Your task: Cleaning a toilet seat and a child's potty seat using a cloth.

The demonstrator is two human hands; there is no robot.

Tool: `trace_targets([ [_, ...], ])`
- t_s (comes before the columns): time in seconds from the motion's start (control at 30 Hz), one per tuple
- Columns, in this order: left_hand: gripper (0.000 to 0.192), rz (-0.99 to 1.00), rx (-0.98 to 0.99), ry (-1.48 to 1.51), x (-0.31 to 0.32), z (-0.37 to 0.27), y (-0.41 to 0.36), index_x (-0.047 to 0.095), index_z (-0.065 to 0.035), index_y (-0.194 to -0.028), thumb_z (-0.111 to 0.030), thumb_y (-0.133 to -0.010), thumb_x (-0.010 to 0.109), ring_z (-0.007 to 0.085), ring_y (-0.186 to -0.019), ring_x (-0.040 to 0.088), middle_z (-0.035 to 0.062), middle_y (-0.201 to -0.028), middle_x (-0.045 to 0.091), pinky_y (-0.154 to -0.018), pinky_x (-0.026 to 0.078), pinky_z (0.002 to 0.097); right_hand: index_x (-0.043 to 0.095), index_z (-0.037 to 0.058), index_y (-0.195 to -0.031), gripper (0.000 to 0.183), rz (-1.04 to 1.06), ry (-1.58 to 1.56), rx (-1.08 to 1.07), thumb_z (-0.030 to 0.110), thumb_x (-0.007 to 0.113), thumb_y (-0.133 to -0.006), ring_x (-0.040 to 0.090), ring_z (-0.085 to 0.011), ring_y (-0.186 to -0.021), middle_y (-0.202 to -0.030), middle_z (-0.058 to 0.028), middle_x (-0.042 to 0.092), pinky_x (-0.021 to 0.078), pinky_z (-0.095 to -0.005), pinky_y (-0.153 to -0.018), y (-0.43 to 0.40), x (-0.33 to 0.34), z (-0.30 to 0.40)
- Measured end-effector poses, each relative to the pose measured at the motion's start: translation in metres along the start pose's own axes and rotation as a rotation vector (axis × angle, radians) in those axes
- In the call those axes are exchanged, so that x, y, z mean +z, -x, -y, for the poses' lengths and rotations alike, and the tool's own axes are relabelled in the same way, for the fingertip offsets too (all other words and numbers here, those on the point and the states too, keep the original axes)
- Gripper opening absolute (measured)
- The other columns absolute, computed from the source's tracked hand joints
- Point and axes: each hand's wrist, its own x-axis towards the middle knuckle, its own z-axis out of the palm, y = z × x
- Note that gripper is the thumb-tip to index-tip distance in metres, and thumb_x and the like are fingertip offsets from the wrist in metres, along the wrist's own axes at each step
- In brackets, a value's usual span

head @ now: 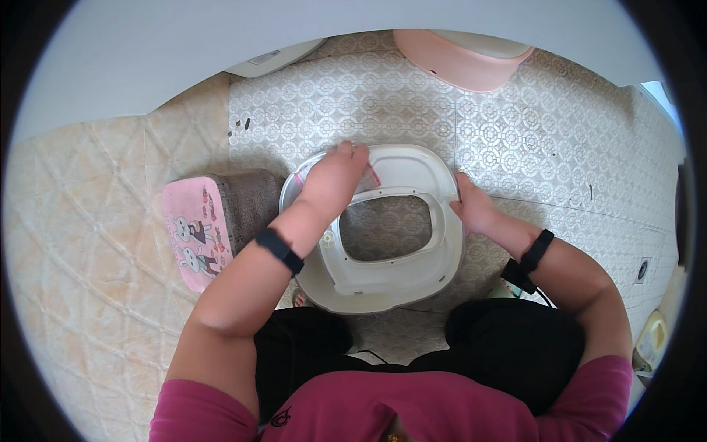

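Note:
A white plastic lid-like part [381,276] with a large rounded opening is held in front of me, over the floor. My left hand [335,175] lies on its far left side, pressing a light cloth with a red-pink edge [371,179] against the surface. Most of that cloth is hidden under the hand. On the right, my right hand [474,203] grips the outer rim, its thumb on the upper side and its other fingers mostly out of sight. Patterned floor shows through the opening.
Left of the white part is a grey plush block [251,204] with a pink rabbit-print face [196,235]. A pink plastic tub [464,61] and a white object [276,58] are at the far side. Dark bits [247,124] lie on the tiles. A floor drain [642,271] is at right.

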Motion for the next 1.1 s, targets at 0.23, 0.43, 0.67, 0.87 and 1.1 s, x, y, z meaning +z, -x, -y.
trace_targets([
  [0.23, 0.027, 0.045, -0.095, -0.015, 0.01, 0.003, 0.024, 0.055, -0.0022, -0.103, -0.018, -0.082, 0.057, 0.0354, -0.095, 0.055, 0.0172, -0.103, 0.056, -0.078, 0.046, 0.0409, 0.035, 0.0011, -0.109, 0.031, 0.058, -0.021, 0.017, 0.012, 0.05, -0.084, 0.06, -0.042, -0.08, -0.089, -0.027, 0.059, 0.0474, -0.0482, -0.07, 0.002, -0.004, 0.009],
  [0.43, 0.048, 0.446, -0.148, 0.162, 0.02, 0.029, -0.027, 0.059, 0.0033, -0.103, -0.041, -0.089, 0.045, 0.0368, -0.1, 0.055, 0.0214, -0.105, 0.059, -0.085, 0.044, 0.0405, 0.036, 0.0004, -0.107, 0.03, 0.063, 0.033, -0.009, 0.014, 0.05, -0.084, 0.059, -0.0409, -0.079, -0.088, -0.0274, 0.058, 0.0473, -0.0478, -0.072, 0.002, -0.006, 0.016],
  [0.67, 0.078, 0.626, -0.283, 0.282, 0.044, 0.043, -0.029, 0.048, 0.0045, -0.123, -0.063, -0.085, 0.038, 0.0352, -0.114, 0.049, 0.0221, -0.123, 0.051, -0.096, 0.037, 0.0366, 0.037, 0.0003, -0.106, 0.026, 0.067, 0.2, -0.025, 0.011, 0.047, -0.084, 0.058, -0.042, -0.085, -0.089, -0.0274, 0.058, 0.0457, -0.0491, -0.074, -0.006, 0.001, 0.011],
  [0.87, 0.084, 0.739, -0.412, 0.235, 0.051, 0.026, -0.004, 0.038, 0.0044, -0.131, -0.065, -0.084, 0.039, 0.0348, -0.116, 0.049, 0.0229, -0.126, 0.049, -0.097, 0.036, 0.0384, 0.035, 0.0034, -0.113, 0.034, 0.025, 0.238, -0.133, 0.008, 0.049, -0.083, 0.057, -0.0434, -0.081, -0.086, -0.0259, 0.058, 0.0447, -0.0497, -0.072, -0.002, 0.017, 0.0],
  [1.1, 0.048, 0.459, -0.254, 0.269, 0.02, 0.001, 0.015, 0.044, 0.0017, -0.124, -0.035, -0.092, 0.044, 0.0388, -0.1, 0.055, 0.0255, -0.106, 0.058, -0.085, 0.043, 0.0437, 0.035, 0.0045, -0.114, 0.034, -0.188, 0.25, -0.178, 0.006, 0.048, -0.082, 0.057, -0.0409, -0.064, -0.067, -0.0205, 0.057, 0.0439, -0.049, -0.059, 0.005, -0.002, -0.01],
])
